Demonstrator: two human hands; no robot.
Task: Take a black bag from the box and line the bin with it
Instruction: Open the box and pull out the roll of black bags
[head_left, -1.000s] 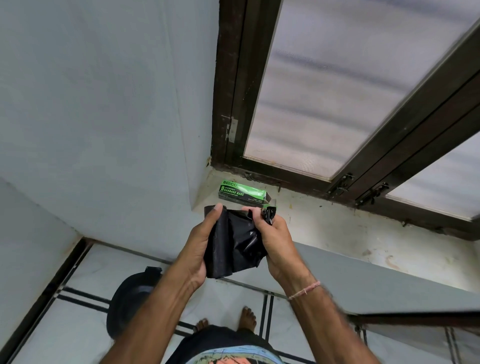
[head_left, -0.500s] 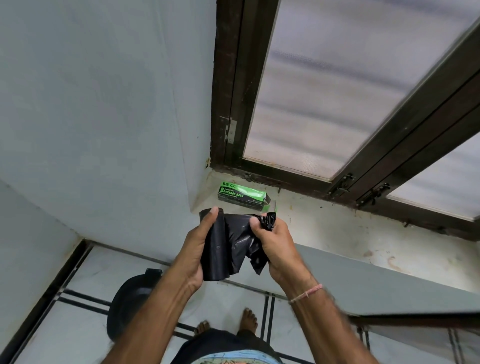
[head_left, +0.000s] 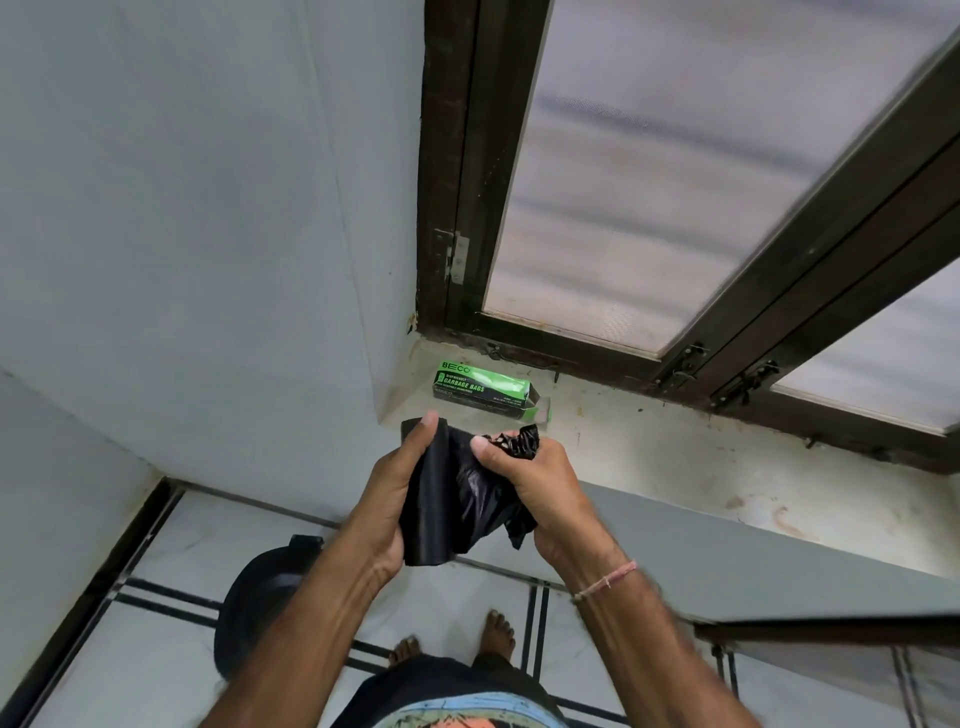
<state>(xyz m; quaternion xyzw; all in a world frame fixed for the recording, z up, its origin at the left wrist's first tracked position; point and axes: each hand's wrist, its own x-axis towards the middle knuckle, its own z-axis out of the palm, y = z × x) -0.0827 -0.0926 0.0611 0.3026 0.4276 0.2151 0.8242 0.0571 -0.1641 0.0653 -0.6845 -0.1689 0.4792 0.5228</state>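
Observation:
A folded black bag (head_left: 447, 499) hangs between both hands at chest height. My left hand (head_left: 392, 493) pinches its left edge with the thumb on top. My right hand (head_left: 540, 488) grips the crumpled right part, and a bunch of plastic sticks out above the fingers. The green and black garbage bag box (head_left: 480, 387) lies on the window sill just beyond the hands, its right end flap open. The black bin (head_left: 260, 608) stands on the floor below my left forearm, partly hidden by it.
The stained window sill (head_left: 675, 452) runs to the right under a dark wooden window frame (head_left: 452, 208). A pale wall (head_left: 182, 234) fills the left. My bare feet (head_left: 452, 644) stand on the tiled floor beside the bin.
The hands have shifted slightly, and the right hand has gathered more of the bag into its fist. The bag's loose lower corner now hangs by the right wrist.

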